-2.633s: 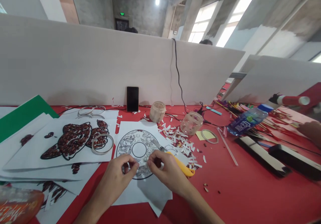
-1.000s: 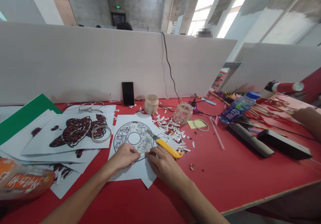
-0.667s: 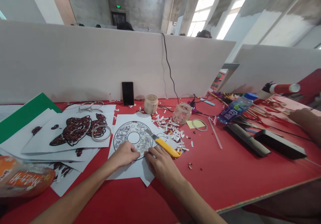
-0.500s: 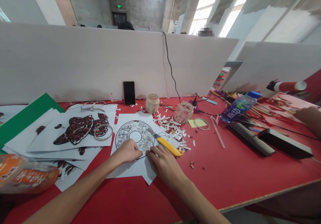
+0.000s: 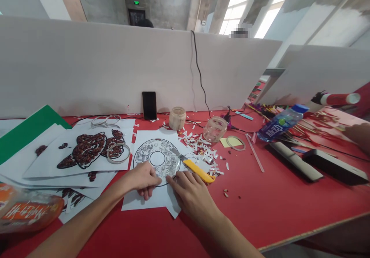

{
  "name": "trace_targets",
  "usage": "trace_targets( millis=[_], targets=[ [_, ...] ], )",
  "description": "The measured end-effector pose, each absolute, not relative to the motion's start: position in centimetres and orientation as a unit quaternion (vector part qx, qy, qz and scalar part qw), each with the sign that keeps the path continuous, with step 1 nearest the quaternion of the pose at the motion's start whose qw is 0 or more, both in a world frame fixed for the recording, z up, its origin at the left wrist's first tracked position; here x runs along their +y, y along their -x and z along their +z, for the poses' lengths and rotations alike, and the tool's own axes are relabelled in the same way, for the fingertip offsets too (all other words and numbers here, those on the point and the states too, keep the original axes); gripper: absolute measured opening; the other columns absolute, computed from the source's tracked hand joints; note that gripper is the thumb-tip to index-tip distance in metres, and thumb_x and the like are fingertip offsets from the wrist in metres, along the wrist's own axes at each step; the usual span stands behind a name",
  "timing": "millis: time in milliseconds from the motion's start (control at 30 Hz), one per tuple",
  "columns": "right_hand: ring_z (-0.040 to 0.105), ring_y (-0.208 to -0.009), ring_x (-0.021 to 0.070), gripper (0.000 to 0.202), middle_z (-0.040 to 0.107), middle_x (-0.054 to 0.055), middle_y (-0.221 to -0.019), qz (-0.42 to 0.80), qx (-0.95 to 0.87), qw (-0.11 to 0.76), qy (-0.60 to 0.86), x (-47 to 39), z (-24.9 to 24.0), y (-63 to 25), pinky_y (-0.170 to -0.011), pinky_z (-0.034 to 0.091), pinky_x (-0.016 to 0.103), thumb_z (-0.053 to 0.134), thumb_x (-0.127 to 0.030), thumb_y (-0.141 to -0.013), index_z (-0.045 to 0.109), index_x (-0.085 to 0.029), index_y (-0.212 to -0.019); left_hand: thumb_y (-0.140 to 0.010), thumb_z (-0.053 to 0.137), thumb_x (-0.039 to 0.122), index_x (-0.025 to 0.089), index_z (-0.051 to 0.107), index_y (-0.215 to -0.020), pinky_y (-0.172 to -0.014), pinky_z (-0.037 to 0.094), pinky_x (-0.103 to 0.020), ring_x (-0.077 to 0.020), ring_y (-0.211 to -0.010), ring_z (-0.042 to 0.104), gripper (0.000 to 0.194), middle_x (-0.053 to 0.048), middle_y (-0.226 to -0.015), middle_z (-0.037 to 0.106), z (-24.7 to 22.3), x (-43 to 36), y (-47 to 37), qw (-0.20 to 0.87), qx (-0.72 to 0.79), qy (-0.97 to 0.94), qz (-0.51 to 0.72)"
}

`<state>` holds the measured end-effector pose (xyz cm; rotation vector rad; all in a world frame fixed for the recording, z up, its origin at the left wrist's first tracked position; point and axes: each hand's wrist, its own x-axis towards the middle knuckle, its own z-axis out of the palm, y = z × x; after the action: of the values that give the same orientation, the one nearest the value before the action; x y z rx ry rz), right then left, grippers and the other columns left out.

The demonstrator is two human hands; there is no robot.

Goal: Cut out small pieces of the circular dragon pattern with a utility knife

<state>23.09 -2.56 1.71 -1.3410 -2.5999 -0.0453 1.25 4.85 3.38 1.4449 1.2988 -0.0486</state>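
Observation:
Printed paper with a black-line ring pattern lies flat in front of me. My left hand rests on its lower part, fingers curled and index tip against the ring's lower edge; anything pinched there is too small to make out. Beside it my right hand lies palm down, fingers stretched and apart, the index tip close to the left one. A yellow utility knife, blade out over the pattern, lies just beyond the right fingers and does not appear gripped.
Left are sheets with a dark-bean picture, tape rolls and an orange-labelled package. Behind stand a phone and two jars. Paper scraps, a bottle and a black box lie right; another person's hand is there.
The view has shifted slightly. My left hand has turned a little, so more of its curled fingers show below. My right hand stays beside it; the knife has not visibly moved on the paper.

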Motion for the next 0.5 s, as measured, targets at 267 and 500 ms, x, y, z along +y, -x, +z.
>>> trace_targets(
  millis=[267,500],
  targets=[
    [0.061,-0.108,0.0273,0.044,0.066,0.012,-0.121,-0.005,-0.864,0.179,0.471,-2.9,1.2,-24.5,-0.090,0.051,0.042,0.047,-0.015,-0.099,0.050,-0.020,-0.143,-0.077,0.060,0.032,0.021,0.055,-0.072,-0.047,0.043,-0.027,-0.0197,-0.048,0.065,0.013,-0.001,-0.056,0.066,3.2,2.9,-0.5,0.524,0.566,-0.635,0.039],
    [0.059,-0.108,0.0333,0.025,0.066,0.016,-0.118,-0.114,-0.776,0.178,0.594,1.1,1.9,-25.9,-0.088,0.047,0.047,0.052,-0.024,-0.101,0.063,-0.018,-0.123,-0.085,0.065,0.054,0.022,0.064,-0.122,-0.096,0.046,-0.045,-0.0343,-0.117,0.061,0.049,-0.013,-0.122,0.069,1.9,0.6,-0.4,0.174,0.522,-0.811,0.196]
  ],
)
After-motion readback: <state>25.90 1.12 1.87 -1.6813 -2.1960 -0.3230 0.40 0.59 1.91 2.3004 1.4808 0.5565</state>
